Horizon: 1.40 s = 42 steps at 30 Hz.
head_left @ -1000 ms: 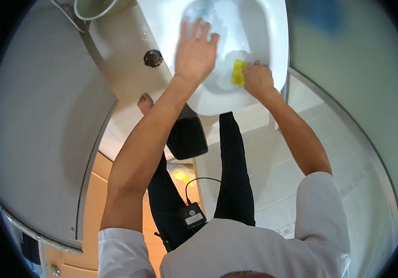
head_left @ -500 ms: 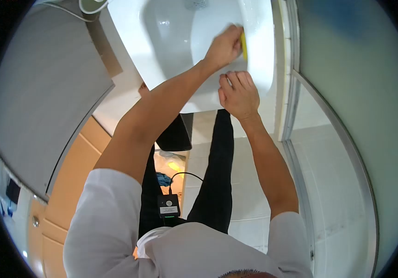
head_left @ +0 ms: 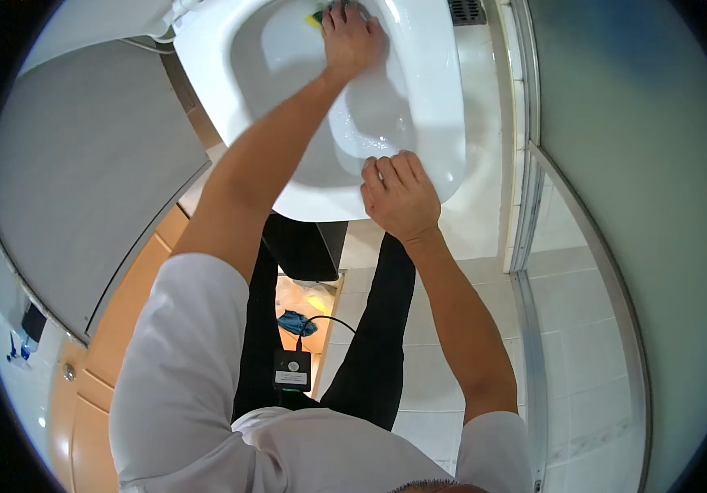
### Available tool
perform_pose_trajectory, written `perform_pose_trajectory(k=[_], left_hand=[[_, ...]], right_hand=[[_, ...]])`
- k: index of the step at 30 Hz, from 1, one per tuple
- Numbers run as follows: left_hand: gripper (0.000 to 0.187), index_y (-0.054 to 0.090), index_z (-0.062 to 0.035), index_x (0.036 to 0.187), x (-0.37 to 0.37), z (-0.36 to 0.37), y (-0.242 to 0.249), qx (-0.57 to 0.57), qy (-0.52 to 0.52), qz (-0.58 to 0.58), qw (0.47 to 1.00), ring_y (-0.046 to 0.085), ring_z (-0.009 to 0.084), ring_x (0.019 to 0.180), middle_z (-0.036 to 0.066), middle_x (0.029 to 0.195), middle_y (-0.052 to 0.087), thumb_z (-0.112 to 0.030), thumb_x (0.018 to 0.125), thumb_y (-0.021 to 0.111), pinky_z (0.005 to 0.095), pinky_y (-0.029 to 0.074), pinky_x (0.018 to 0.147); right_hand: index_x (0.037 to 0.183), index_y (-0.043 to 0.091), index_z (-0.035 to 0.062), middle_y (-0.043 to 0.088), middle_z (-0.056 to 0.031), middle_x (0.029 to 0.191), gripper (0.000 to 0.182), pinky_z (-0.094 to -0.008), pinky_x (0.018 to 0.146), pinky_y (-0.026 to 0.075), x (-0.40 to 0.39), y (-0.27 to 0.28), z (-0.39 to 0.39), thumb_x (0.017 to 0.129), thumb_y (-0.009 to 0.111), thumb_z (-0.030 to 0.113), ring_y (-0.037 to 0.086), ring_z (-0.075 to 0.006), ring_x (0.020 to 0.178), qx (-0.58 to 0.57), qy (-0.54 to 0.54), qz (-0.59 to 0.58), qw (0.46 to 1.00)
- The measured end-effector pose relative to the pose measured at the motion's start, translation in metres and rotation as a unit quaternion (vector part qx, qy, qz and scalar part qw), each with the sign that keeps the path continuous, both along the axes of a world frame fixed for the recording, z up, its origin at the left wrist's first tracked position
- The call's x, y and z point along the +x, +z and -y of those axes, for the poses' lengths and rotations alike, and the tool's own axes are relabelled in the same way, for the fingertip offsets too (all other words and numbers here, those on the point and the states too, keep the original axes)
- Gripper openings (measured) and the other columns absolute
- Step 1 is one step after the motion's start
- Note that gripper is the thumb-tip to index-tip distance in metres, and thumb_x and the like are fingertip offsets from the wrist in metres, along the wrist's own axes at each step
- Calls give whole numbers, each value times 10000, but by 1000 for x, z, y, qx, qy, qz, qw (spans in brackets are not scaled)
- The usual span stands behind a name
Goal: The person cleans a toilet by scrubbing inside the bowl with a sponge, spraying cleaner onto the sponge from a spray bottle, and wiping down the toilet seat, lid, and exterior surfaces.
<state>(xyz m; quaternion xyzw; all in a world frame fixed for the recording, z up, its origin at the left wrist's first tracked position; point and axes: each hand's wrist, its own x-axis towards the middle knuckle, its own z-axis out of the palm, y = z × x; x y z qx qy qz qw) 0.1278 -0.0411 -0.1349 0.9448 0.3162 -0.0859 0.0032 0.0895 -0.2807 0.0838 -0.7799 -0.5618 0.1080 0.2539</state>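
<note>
The yellow sponge with a dark scouring edge [head_left: 318,16], worked half a second earlier against the right inner wall of the white ceramic toilet bowl [head_left: 440,123], has been carried by the left hand [head_left: 352,39] to the bowl's far inner rim, so a fresh stretch appears to be under scrubbing. The sponge is pinned beneath the flattened fingers [head_left: 345,11], only its left corner showing; the right hand [head_left: 400,197] is kept on the near rim, fingers loosely curled and grasping nothing.

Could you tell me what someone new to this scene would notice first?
The big white toilet bowl fills the top centre. Inside it, at the far side, the left hand presses a yellow sponge, mostly hidden under the fingers. The right hand rests flat on the bowl's near rim.
</note>
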Motion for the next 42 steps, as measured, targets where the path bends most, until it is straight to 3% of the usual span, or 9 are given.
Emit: perform_pose_trajectory(k=[4,7,11,14,22,26,34,36,42], left_hand=[[478,627,-40,1418,-13,-50,14,-164,67,-66,982,355,364,1498,170,1548,500,-196,985,498,521,280,1236],[488,616,-63,1432,-22,-91,15,-11,-262,-227,938,454,324,1455,160,1523,546,-226,1021,409,479,323,1213],[508,539,-77,1506,-39,-90,39,75,-342,-264,899,460,357,1451,149,1569,508,-151,1017,426,475,340,1217],[731,313,-7,1627,-31,-51,110,31,-244,-598,763,423,389,1432,232,1601,383,-242,990,586,480,457,1103],[797,164,-51,1692,-48,-68,103,209,-285,-473,807,142,332,1614,115,1786,63,-188,994,524,433,347,1191],[504,693,-18,1362,-99,-17,122,347,-304,-545,700,682,488,1113,238,1286,706,-221,902,656,505,594,766],[258,771,-18,1066,-55,-85,135,-181,-227,-477,830,749,389,959,189,1014,777,-121,855,665,477,605,826],[268,719,-13,1119,-90,-97,123,-349,-240,-265,866,750,381,929,194,961,772,-163,902,669,503,591,834],[211,659,12,1079,-66,-79,168,-245,-189,-142,940,716,451,868,236,902,744,-172,979,630,525,570,856]], right_hand=[[962,695,18,637,-87,923,192,-411,1000,512,-6,3,-3,819,705,145,609,-248,911,-5,-5,12,1000],[963,696,24,638,-83,922,189,-409,1013,507,-4,3,-2,826,702,153,608,-243,920,0,-10,18,1000],[970,700,26,663,-83,955,179,-408,1039,496,-4,-1,1,837,688,147,613,-238,939,-12,-13,9,1000],[966,698,31,681,-87,986,153,-411,1051,490,-2,1,1,850,673,127,619,-241,957,-12,-20,7,1000],[970,685,30,675,-89,987,168,-415,1067,485,-5,-1,4,848,692,147,619,-251,982,-24,-13,-2,1000],[982,681,30,663,-81,974,186,-413,1073,482,-2,-3,9,843,701,153,612,-250,971,-15,-14,10,1000],[1022,687,41,640,-77,945,233,-418,1038,502,1,-6,7,814,715,143,612,-264,985,-27,-26,4,999],[1032,692,40,645,-76,951,243,-418,1036,501,1,-4,7,809,715,136,612,-263,982,-29,-30,-9,999],[1188,699,31,688,-119,1013,308,-436,855,552,-26,1,-59,911,711,164,663,-312,941,-85,-237,-173,952]])
